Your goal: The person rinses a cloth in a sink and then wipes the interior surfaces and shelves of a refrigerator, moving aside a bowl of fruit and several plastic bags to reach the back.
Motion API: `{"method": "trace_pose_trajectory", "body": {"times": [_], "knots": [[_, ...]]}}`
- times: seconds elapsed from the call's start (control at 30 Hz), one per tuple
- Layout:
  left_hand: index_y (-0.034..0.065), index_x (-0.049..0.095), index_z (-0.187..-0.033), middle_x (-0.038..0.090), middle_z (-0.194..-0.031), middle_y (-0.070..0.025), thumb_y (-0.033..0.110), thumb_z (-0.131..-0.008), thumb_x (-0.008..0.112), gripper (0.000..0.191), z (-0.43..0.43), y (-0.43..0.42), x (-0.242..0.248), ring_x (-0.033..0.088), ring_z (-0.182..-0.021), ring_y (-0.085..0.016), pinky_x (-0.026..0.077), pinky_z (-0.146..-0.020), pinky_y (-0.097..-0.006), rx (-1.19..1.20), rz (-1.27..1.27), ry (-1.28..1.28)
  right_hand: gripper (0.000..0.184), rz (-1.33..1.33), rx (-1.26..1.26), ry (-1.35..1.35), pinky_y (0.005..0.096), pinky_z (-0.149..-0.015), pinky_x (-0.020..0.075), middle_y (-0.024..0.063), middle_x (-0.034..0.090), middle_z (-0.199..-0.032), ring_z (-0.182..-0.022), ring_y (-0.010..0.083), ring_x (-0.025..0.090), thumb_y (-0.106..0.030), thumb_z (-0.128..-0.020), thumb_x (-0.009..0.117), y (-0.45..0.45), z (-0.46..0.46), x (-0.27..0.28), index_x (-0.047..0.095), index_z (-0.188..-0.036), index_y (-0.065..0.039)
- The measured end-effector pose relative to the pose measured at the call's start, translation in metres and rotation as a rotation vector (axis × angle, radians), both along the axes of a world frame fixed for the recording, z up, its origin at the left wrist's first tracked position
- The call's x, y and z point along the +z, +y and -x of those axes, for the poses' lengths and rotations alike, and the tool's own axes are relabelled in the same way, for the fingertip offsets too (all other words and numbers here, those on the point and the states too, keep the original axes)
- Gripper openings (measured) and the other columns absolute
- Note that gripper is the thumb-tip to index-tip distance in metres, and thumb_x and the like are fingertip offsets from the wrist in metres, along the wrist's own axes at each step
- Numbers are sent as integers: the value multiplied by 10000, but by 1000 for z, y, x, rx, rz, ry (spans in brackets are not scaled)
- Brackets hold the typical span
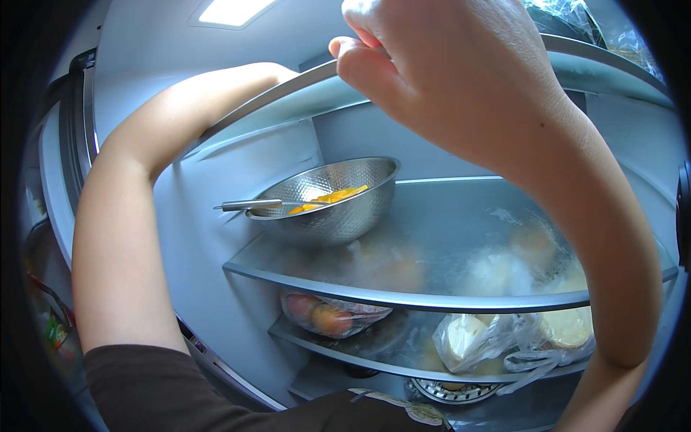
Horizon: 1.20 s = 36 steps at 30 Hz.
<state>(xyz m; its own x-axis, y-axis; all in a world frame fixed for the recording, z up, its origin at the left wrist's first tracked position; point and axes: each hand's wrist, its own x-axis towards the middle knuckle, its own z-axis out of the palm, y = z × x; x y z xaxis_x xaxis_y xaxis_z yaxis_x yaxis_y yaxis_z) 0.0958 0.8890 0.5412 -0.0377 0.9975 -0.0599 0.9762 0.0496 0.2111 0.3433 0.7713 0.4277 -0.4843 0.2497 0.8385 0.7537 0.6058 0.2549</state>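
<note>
My right hand (432,48) is at the top of the picture, in front of the upper refrigerator shelf's edge (259,102). Its thumb and fingers are curled together, partly cut off by the frame; whether they hold anything is not visible. My left forearm reaches over the same shelf on the left, and the hand itself is hidden behind the edge. Below, a hammered stainless steel bowl (345,221) sits on the middle glass shelf (442,205). Yellow food pieces (334,195) lie in it, with a metal-handled utensil (251,205) leaning over the rim.
A bag of round reddish fruit (324,316) lies on the shelf beneath, left. Pale food in clear plastic bags (469,335) is at its right. Lower stands a perforated metal dish (453,391). Plastic-wrapped items (572,21) sit on the upper shelf. The refrigerator's side wall (200,243) rises at left.
</note>
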Motion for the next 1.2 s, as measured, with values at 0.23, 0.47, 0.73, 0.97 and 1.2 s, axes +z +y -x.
{"method": "trace_pose_trajectory", "body": {"times": [0.23,0.47,0.73,0.97,1.2], "knots": [[110,422,-1427,382,-1463,-147,732,-869,375,836,-78,-16,-15,437,-1261,-271,425,-1006,-448,-277,-127,141,271,116,149,-87,419,-639,531,162,629,-627,-619,298,642,-197,-866,565,3,-24,1,672,-711,-3],[103,424,-1424,394,-1452,-152,711,-876,402,819,-101,-44,-27,446,-1244,-273,447,-985,-454,-379,-254,246,302,-248,129,216,440,-657,535,196,640,-669,-635,335,646,-195,-874,515,14,6,-32,667,-740,29],[95,426,-1421,408,-1438,-158,687,-884,433,799,-36,-70,-14,457,-1225,-274,472,-961,-461,-113,-264,359,339,-224,205,109,458,-592,498,196,608,-645,-570,346,604,-210,-857,452,26,-3,-19,608,-672,26],[207,379,-1456,379,-1467,-111,733,-853,433,802,109,-35,6,411,-1291,-240,426,-981,-520,435,-106,44,337,-305,373,107,474,-576,476,196,585,-611,-543,356,579,-215,-836,451,34,-5,-19,578,-629,19],[171,368,-1465,177,-1569,-133,772,-846,366,863,57,-11,-14,297,-1375,-310,327,-1068,-528,184,-193,38,340,-76,289,177,474,-600,487,209,589,-600,-562,367,595,-212,-843,462,22,-6,-18,613,-659,30]]}}
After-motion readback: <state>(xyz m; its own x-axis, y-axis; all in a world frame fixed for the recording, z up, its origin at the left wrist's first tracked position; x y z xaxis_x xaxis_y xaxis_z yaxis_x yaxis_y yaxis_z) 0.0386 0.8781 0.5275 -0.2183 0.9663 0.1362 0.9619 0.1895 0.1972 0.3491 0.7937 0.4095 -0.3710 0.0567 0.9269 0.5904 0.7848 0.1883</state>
